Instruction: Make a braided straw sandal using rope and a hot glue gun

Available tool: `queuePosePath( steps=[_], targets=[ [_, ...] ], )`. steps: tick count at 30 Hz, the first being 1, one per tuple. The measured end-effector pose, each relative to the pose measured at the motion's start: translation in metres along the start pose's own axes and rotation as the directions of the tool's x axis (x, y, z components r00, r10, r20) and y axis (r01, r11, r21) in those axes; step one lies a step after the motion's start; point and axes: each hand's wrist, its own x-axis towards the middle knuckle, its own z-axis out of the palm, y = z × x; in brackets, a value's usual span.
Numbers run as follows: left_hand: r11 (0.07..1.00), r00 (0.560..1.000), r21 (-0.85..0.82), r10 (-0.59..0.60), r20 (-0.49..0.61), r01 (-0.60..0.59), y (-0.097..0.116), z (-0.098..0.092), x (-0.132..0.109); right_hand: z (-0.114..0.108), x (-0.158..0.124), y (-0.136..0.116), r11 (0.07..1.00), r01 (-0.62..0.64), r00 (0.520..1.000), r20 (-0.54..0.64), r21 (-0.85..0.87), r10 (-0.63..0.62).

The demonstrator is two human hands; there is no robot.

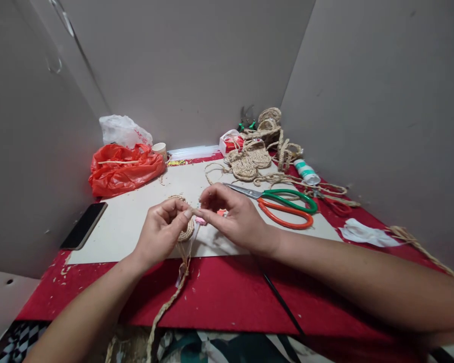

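Note:
My left hand (161, 227) and my right hand (240, 217) meet over the pale board, thumbs and forefingers pinched together. Whatever lies between the fingertips is too small to make out. Partly hidden behind my left hand is a coiled straw piece (189, 232). A braided straw cord (168, 304) hangs from near it, over the table's front edge. A small pink object (200, 221) shows just below the fingertips, and a small orange one (222, 212) peeks out beside my right hand. Scissors (249, 191) with green and orange handles lie beyond my right wrist.
A pale board (124, 237) covers part of the red cloth (227, 297). At the left are a phone (83, 226) and a red plastic bag (124, 171). Woven straw pieces (245, 162), pliers (246, 123) and a thread spool (306, 172) sit at back right. Grey walls surround the table.

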Motion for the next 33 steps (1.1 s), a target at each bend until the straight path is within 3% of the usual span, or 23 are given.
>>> queuePosePath(
  steps=[3,7,10,16,22,26,29,33],
  targets=[
    [0.999,1.0,-0.035,-0.002,0.0,0.002,-0.002,0.001,0.0,0.001,0.0,0.0,0.98,-0.156,0.987,0.069,0.126,0.148],
    [0.988,0.997,-0.145,-0.048,0.058,0.056,-0.005,0.001,0.002,0.002,-0.001,0.0,0.957,-0.202,0.977,0.105,0.209,0.183],
    [0.964,0.988,-0.236,-0.093,0.123,0.12,-0.004,0.0,0.003,0.001,-0.002,-0.001,0.978,-0.15,0.988,0.068,0.146,0.141],
    [0.927,0.97,-0.316,-0.143,0.197,0.201,-0.001,-0.001,0.006,0.001,-0.003,-0.002,0.997,0.072,0.997,-0.007,-0.034,-0.072],
    [0.807,0.927,-0.484,-0.197,0.319,0.338,-0.003,-0.001,0.009,0.003,-0.005,-0.002,0.993,0.119,0.992,-0.049,-0.005,-0.119],
    [0.831,0.954,-0.495,-0.132,0.271,0.255,-0.004,0.003,0.007,0.005,-0.005,-0.007,0.98,-0.062,0.997,-0.037,0.188,0.07],
    [0.89,0.981,-0.438,-0.046,0.191,0.127,-0.007,0.005,0.005,0.005,-0.003,-0.011,0.881,-0.227,0.973,0.058,0.414,0.224],
    [0.977,0.989,-0.187,0.118,0.086,-0.1,-0.012,0.002,0.004,0.004,0.0,-0.01,0.759,-0.414,0.906,0.151,0.502,0.394]
  ],
)
